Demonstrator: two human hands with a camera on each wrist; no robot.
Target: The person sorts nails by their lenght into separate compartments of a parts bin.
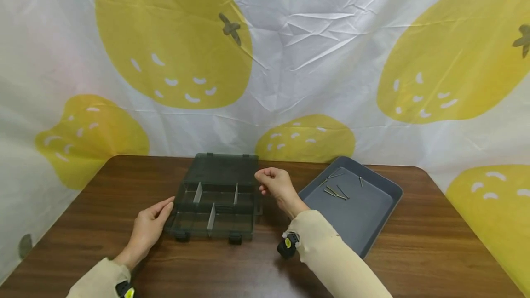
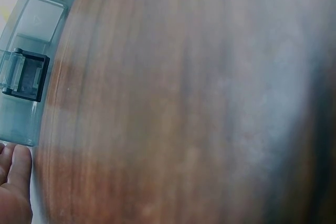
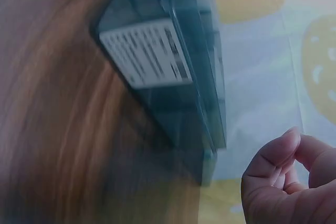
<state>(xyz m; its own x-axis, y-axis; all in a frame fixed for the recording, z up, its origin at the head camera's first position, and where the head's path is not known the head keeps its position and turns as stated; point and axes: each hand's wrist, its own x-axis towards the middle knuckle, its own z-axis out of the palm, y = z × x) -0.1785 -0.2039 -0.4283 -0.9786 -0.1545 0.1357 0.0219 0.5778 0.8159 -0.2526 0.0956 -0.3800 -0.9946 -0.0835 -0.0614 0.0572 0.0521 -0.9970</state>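
A dark see-through compartment box lies on the table, its lid apparently down over several compartments with upright dividers. My left hand is at the box's left side; its fairly straight fingers touch the end near a black latch. Beside the right edge is my right hand, raised a little, fingers curled and thumb against the index finger. In the right wrist view nothing shows in that right hand, and it is apart from the box. A white printed label is on the box's side.
Right of the box, a grey tray holds several thin screws or nails, partly behind my right forearm. The wooden table meets a white curtain with yellow fruit prints at its back edge.
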